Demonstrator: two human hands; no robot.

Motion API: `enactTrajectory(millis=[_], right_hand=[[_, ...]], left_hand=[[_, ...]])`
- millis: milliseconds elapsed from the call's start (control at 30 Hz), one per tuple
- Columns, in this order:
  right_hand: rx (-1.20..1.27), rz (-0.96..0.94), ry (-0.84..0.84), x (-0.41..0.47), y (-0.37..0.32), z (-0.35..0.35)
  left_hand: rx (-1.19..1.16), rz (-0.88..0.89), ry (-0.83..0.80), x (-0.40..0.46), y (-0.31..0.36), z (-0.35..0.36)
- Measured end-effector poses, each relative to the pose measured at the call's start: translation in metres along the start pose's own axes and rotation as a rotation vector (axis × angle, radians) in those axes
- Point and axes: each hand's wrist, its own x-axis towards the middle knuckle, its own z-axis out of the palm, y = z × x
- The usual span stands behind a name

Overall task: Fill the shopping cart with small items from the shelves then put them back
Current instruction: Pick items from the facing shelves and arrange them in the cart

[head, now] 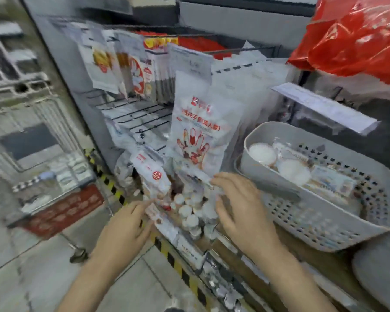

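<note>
Small items crowd the shelf [234, 248] edge: a glove packet [198, 131] stands upright, long axis vertical, printed face toward camera; a smaller packet [151, 170] leans left beside it; little white-capped bottles [189, 212] cluster below. Left hand [126, 221] has fingers extended, touching a small packet at its tips; a real grip can't be confirmed. Right hand [241, 206] is spread, fingers loosely bent over the bottles, holding nothing clear. Grey basket [324, 224] sits just right. A wire cart [32, 136] shows blurred at left. Fill or return stage: cannot tell.
</note>
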Motion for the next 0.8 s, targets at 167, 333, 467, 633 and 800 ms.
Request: enactTrajectory(millis=[167, 333, 467, 633, 800], right_hand=[[0.108, -0.097, -0.251, 0.014, -0.038, 0.072], [0.160, -0.204, -0.486, 0.041, -0.082, 0.142], [0.245, -0.196, -0.584, 0.070, -0.128, 0.207], [0.287, -0.159, -0.741, 0.101, -0.181, 0.295], [0.285, -0.082, -0.846, 0.127, -0.200, 0.351]], left_hand=[[-0.110, -0.465, -0.010, -0.073, -0.077, 0.001], [-0.173, -0.715, 0.111, -0.110, -0.139, -0.018], [-0.191, -0.813, 0.191, -0.120, -0.197, -0.042], [-0.138, -0.884, 0.215, -0.116, -0.275, -0.078], [-0.126, -0.909, 0.192, -0.104, -0.343, -0.100]])
